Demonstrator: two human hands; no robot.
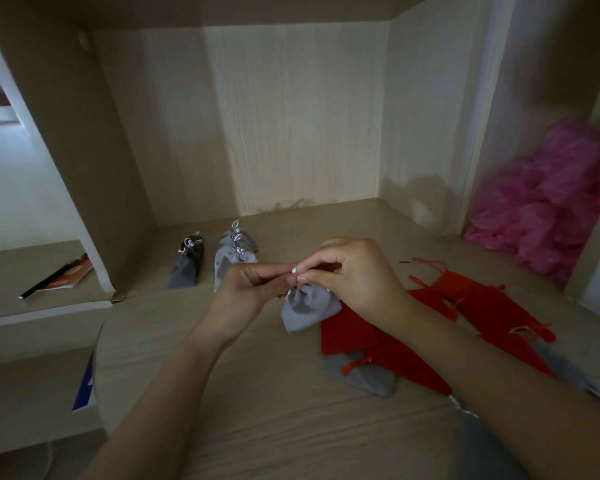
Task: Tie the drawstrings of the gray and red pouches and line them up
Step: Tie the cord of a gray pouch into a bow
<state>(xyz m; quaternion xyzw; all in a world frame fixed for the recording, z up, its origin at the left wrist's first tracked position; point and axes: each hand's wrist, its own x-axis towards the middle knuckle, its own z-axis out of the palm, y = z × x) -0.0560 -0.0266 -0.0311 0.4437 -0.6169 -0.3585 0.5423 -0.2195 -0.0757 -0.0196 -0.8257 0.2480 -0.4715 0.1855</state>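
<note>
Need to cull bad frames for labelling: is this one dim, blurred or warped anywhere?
Head view: dim overall, daylight only at the left edge; wide-angle lens slants the side panel; pink heap at the right is smeared; left hand, right hand and the gray pouch they pinch are fairly sharp; no strong glare.

Pale woodgrain desk (257,393) set in an open alcove: back panel (291,116), left panel (66,133), right panel (423,116). Light dim; brighter past the left panel. Lower shelf (21,268) at left carries a booklet (71,276). Right compartment holds crumpled pink plastic (551,202). Blue-white card (85,382) stands lower left.
</note>
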